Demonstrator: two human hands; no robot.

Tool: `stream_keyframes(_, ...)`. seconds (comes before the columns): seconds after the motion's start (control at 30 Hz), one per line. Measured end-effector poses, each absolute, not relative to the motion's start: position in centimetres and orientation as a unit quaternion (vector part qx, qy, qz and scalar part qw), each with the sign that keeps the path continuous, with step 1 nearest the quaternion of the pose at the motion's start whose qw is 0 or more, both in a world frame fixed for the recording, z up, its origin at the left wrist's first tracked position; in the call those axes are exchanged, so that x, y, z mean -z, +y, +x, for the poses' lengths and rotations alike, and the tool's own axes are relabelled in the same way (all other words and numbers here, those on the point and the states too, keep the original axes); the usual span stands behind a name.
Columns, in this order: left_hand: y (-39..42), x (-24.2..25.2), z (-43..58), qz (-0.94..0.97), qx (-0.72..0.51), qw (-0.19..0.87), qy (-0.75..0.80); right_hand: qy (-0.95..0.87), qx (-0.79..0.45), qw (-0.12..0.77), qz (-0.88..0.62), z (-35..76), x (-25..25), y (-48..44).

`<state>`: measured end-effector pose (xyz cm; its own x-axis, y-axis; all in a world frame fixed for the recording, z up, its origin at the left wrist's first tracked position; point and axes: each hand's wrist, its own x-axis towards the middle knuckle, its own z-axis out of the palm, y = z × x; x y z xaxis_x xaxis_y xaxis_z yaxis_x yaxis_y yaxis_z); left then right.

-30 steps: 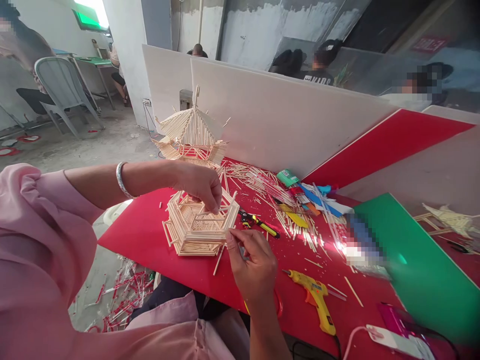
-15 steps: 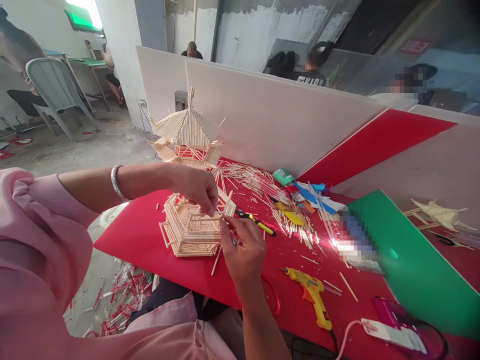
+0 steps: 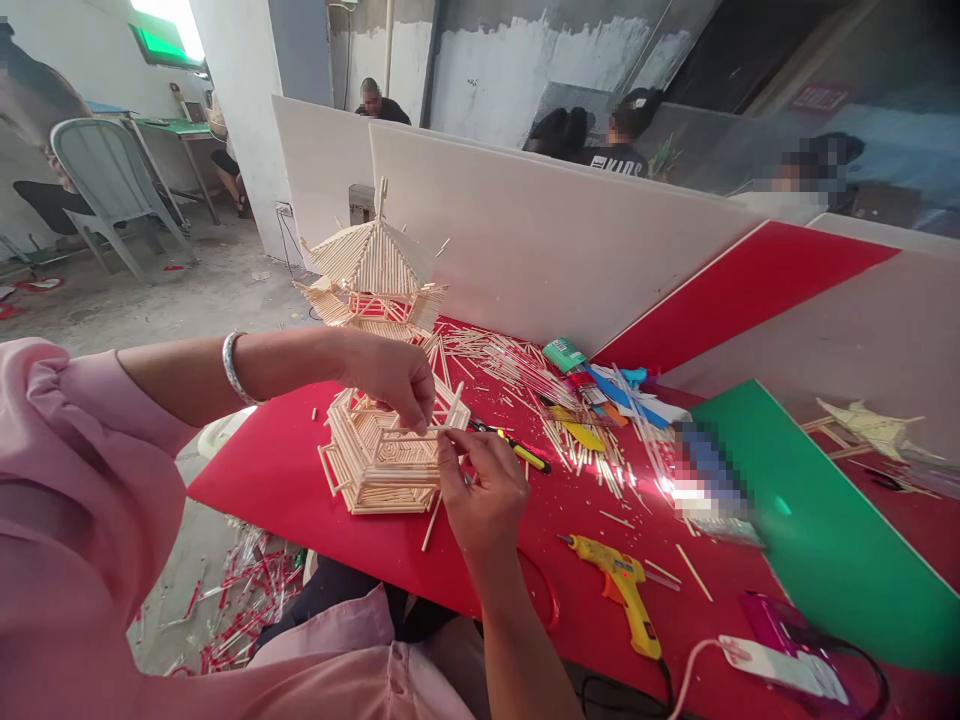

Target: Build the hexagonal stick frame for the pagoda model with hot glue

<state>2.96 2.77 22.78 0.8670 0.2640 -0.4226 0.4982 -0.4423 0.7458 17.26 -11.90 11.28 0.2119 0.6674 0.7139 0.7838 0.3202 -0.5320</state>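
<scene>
A hexagonal base model [image 3: 390,498] made of thin wooden sticks lies on the red tabletop, with low stick railings around its sides. My left hand [image 3: 391,378] reaches over it from the left, thumb and fingers pinched downward on a short wooden stick [image 3: 405,436] held level above the model's right side. From the right, my right hand [image 3: 484,490] pinches the same stick near its right end, close to a railing corner. The exact contact of the fingertips is partly hidden. Behind my left wrist rises a pagoda-like stick model [image 3: 375,262] with a pointed roof.
A yellow glue gun [image 3: 619,585] lies at the right front. Yellow-handled cutters [image 3: 525,452], loose sticks [image 3: 502,360] and a green packet [image 3: 564,353] are beyond my hands. White boards [image 3: 525,220] wall off the back, and a green board [image 3: 817,530] leans at right.
Both hands hold almost the same pose on the stick, with only a slight shift of the right fingers. The camera view has moved a little.
</scene>
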Motion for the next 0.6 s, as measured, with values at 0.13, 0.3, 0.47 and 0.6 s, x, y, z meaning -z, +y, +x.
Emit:
stream_keyframes(0.13, 2.7, -22.8, 3.0, 0.838, 0.129, 0.472, 0.243, -0.628, 0.059, 0.516, -0.580, 17.3, -11.4, -12.0)
stream_keyframes(0.3, 2.6, -22.8, 2.9, 0.836, 0.131, 0.470, 0.252, -0.631, 0.064, 0.518, -0.574, 17.9, -11.3, -13.0)
stream_keyframes(0.47, 2.5, -23.0, 2.9, 0.828, 0.130, 0.479, 0.262, -0.616, 0.054, 0.512, -0.596, 19.4, -10.3, -14.8)
stream_keyframes(0.6, 2.3, -23.4, 2.8, 0.822, 0.123, 0.483, 0.274, -0.604, 0.047, 0.516, -0.606, 20.5, -9.7, -16.0)
